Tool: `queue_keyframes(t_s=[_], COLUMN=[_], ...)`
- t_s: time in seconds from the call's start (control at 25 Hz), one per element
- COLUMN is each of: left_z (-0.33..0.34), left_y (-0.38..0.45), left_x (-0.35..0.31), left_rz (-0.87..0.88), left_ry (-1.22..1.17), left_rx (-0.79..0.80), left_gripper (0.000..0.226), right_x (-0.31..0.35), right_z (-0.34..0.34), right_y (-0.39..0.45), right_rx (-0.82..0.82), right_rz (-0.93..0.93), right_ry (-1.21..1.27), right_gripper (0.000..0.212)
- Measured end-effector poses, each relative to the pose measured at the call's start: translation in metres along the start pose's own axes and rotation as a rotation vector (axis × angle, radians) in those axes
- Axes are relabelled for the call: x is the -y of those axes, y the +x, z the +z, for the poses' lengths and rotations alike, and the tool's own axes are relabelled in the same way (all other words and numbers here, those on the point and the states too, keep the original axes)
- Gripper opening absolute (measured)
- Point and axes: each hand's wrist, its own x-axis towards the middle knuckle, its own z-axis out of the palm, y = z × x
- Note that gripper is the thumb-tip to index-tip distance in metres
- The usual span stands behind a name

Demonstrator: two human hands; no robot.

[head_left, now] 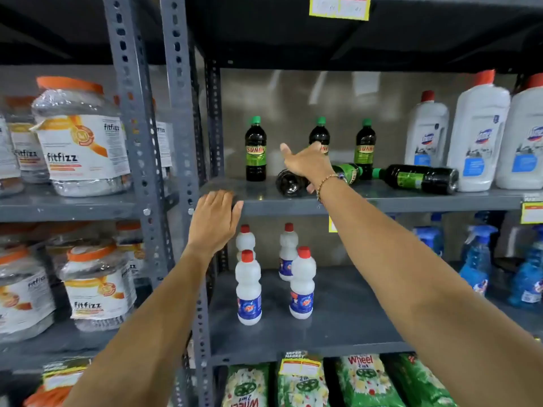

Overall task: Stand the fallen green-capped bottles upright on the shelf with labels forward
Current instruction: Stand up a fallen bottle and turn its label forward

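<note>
Grey slotted-steel shelf point(382, 198), painted, matte; a riveted upright stands at its left edge.
Large clear tubs point(79, 136), orange lids, shrink-wrapped, labelled "fitfizz", on the neighbouring bay to the left.
White plastic jugs point(479, 136), red caps, blue-and-white labels, brand blurred, at the right end of the same shelf, just beside the far fallen bottle.
Green detergent bags point(364, 380), printed "Wheel 2 in 1", on the bottom tier.
Blue spray bottles point(476, 259), translucent, lower tier, right.
Small white bottles point(248, 289), red caps, blue labels, four, lower tier, centre.
Upright green-capped bottles point(255, 149), three, dark liquid, green labels reading "SUNNY", facing forward, along the back.
Far fallen bottle point(420, 178), on its side, cap pointing left, label turned partly upward.
Near fallen bottle point(293, 182), on its side, base toward the camera, cap end hidden behind the wrist.
Right hand point(305, 164), beaded bracelet at the wrist, laid over the near fallen bottle; whether its grip has closed cannot be told, thumb raised.
Left hand point(216, 218), grip apart, fingers flat on the shelf's front edge.
Yellow price tags point(339, 7), print unreadable.
</note>
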Motion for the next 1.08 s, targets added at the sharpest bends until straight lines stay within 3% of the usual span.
queue_keyframes(t_s=[0.08,0.24,0.36,0.44,0.52,0.68,0.72,0.88,1.08], left_z=[-0.001,0.010,0.015,0.016,0.019,0.020,0.020,0.020,0.021], left_y=[0.001,0.001,0.000,0.001,0.000,0.003,0.002,0.002,0.001], left_x=[0.001,0.004,0.007,0.007,0.008,0.010,0.009,0.010,0.009], left_rz=[0.031,0.074,0.079,0.082,0.087,0.094,0.095,0.088,0.095], left_ry=[0.030,0.068,0.103,0.109,0.125,0.159,0.158,0.147,0.128], left_rx=[-0.034,-0.126,-0.195,-0.207,-0.217,-0.231,-0.228,-0.223,-0.246], left_gripper=[0.048,0.043,0.041,0.042,0.042,0.040,0.040,0.040,0.040], right_x=[0.008,0.019,0.018,0.010,0.000,-0.013,-0.013,-0.006,0.005], right_z=[0.006,0.013,0.019,0.020,0.023,0.040,0.044,0.059,0.082], right_y=[0.002,0.012,0.010,0.014,0.019,0.020,0.018,0.014,0.020], right_rx=[0.053,0.172,0.116,0.105,0.132,0.202,0.235,0.246,0.245], right_rz=[0.042,-0.029,-0.042,-0.005,0.044,0.079,0.050,-0.106,-0.129], right_ry=[-0.123,-0.515,-0.532,-0.355,-0.006,0.642,0.735,0.721,0.665], right_gripper=[0.101,0.064,0.051,0.040,0.038,0.089,0.093,0.054,0.049])
